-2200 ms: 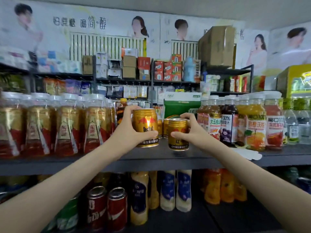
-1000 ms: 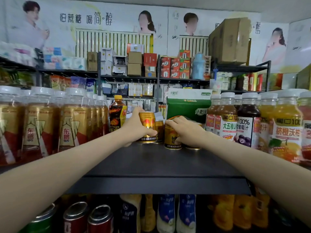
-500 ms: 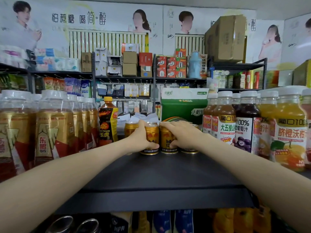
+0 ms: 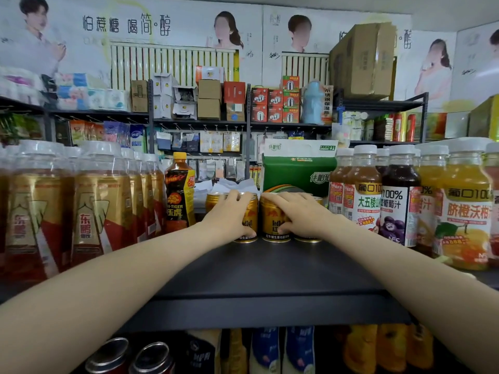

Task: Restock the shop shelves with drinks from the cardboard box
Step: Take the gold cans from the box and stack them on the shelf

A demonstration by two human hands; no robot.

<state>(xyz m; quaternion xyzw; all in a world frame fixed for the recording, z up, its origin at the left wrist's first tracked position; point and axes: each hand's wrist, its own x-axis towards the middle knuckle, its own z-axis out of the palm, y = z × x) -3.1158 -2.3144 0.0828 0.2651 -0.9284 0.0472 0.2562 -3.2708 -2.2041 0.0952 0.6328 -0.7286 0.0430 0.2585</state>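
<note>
Two gold Red Bull cans stand side by side deep on the dark shelf (image 4: 259,268). My left hand (image 4: 229,214) grips the left can (image 4: 249,220), fingers curled over its top and thumb at its base. My right hand (image 4: 298,211) grips the right can (image 4: 271,220) in the same way. More gold cans stand behind and to the right, partly hidden by my hands. The cardboard box is not in view.
Gold-and-red bottles (image 4: 89,211) fill the shelf's left side, with a Hi-Tiger bottle (image 4: 179,195) beside the cans. Juice bottles (image 4: 399,201) line the right. A green tissue pack (image 4: 297,168) sits behind. Cans and bottles stand on the shelf below.
Both hands carried the two cans from the shelf's front to the back and set them down beside the other cans. My head has moved closer.
</note>
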